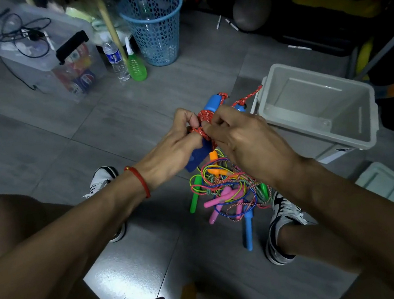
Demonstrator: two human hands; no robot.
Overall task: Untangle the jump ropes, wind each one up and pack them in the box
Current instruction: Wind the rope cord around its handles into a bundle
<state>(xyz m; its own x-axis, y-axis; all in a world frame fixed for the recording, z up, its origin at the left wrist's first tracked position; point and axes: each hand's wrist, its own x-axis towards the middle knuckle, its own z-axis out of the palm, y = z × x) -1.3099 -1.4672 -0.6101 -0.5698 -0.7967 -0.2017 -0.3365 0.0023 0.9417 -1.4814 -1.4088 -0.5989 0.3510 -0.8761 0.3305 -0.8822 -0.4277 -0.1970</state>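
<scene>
A red speckled jump rope (204,120) with blue handles (212,103) is bunched between both hands above the floor. My left hand (177,144) pinches its coils from the left. Closed on the same rope from the right is my right hand (242,138). A loose end of the red rope (250,96) runs toward the box. Below the hands a tangle of jump ropes (227,190) lies on the floor, with pink, green, orange and blue handles. The grey plastic box (362,123) stands open at the right, with nothing inside.
My two shoes (283,215) flank the tangle on the grey tiled floor. A blue mesh basket (154,26), a water bottle (115,58), a green bottle (136,68) and a clear lidded bin (51,58) stand at the back. A white lid (385,181) lies at the right.
</scene>
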